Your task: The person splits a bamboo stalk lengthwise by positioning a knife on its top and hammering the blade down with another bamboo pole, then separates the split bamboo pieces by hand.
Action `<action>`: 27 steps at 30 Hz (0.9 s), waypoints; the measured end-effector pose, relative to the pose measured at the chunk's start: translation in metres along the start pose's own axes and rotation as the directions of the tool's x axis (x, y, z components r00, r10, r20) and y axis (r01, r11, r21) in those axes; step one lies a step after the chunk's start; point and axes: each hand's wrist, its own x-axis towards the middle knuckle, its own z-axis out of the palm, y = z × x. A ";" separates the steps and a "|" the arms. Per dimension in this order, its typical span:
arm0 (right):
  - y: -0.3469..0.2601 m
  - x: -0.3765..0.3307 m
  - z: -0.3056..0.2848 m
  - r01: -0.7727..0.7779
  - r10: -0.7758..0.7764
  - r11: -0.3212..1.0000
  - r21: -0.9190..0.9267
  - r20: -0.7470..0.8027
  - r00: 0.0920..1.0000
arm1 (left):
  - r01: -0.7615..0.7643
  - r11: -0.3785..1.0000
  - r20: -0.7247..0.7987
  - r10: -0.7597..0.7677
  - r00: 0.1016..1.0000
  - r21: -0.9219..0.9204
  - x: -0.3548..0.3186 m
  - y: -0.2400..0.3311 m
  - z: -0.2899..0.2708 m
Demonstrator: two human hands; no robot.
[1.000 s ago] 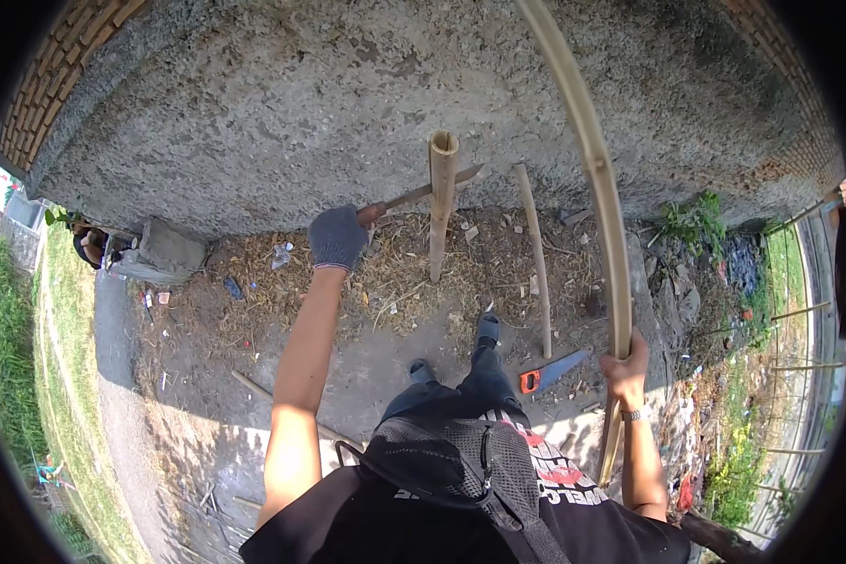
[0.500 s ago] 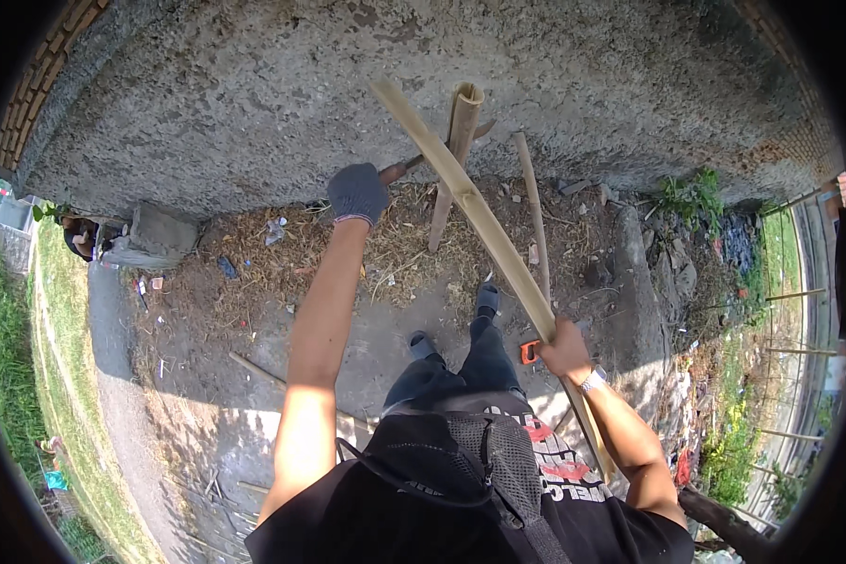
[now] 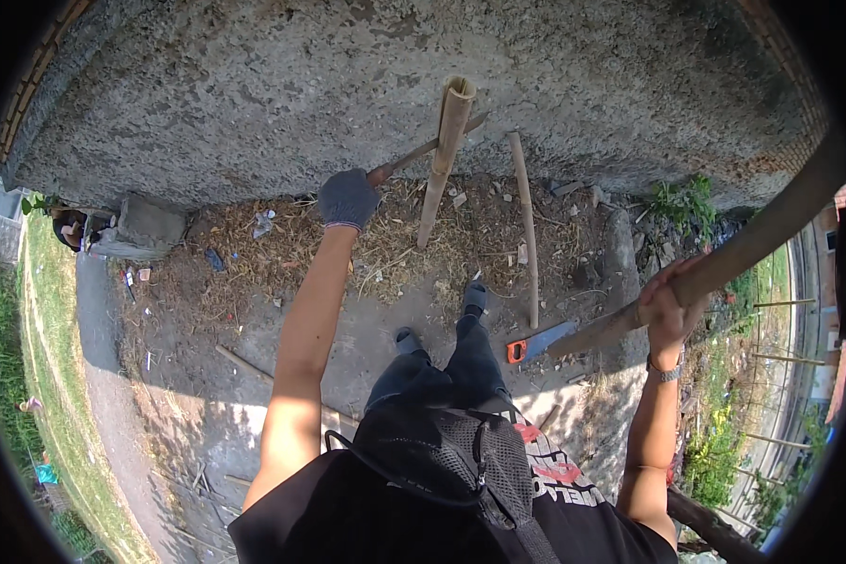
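Note:
My left hand (image 3: 348, 198), in a dark grey knit glove, is closed around the wooden handle of a curved-bladed machete (image 3: 412, 156). Its blade reaches right and passes behind an upright length of bamboo (image 3: 448, 141), split at the top, that stands by the wall; whether blade and bamboo touch I cannot tell. My bare right hand (image 3: 669, 315), with a watch at the wrist, grips a long bamboo piece (image 3: 761, 242). That piece slants from low near the ground up to the far right and is smeared by motion.
A rough concrete wall (image 3: 282, 103) rises ahead. On the ground lie a handsaw (image 3: 540, 342) with an orange handle and a stick (image 3: 221, 351). A thin bamboo pole (image 3: 526, 226) leans at the wall. A concrete block (image 3: 150, 226) sits at left, plants (image 3: 686, 202) at right.
My right hand has swung the bamboo piece outward to the right, away from the upright bamboo and the machete. My left hand has shifted only slightly, still holding the machete.

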 end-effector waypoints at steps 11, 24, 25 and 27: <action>0.221 -0.145 -0.138 -0.368 0.722 0.530 -0.764 0.179 0.668 | 0.087 0.996 -0.018 -0.086 0.996 0.028 -0.017 0.014 0.009; 0.145 0.046 -0.058 -0.003 0.258 0.831 -0.556 0.380 0.888 | 0.118 0.991 -0.075 -0.112 0.991 0.069 0.038 0.072 0.004; 0.148 0.048 -0.054 -0.005 0.258 0.837 -0.547 0.386 0.886 | 0.130 0.989 -0.109 -0.121 0.987 0.077 0.044 0.073 0.002; 0.148 0.047 -0.042 0.022 0.317 0.822 -0.568 0.489 0.813 | 0.133 0.987 -0.138 -0.121 0.983 0.084 0.054 0.085 0.000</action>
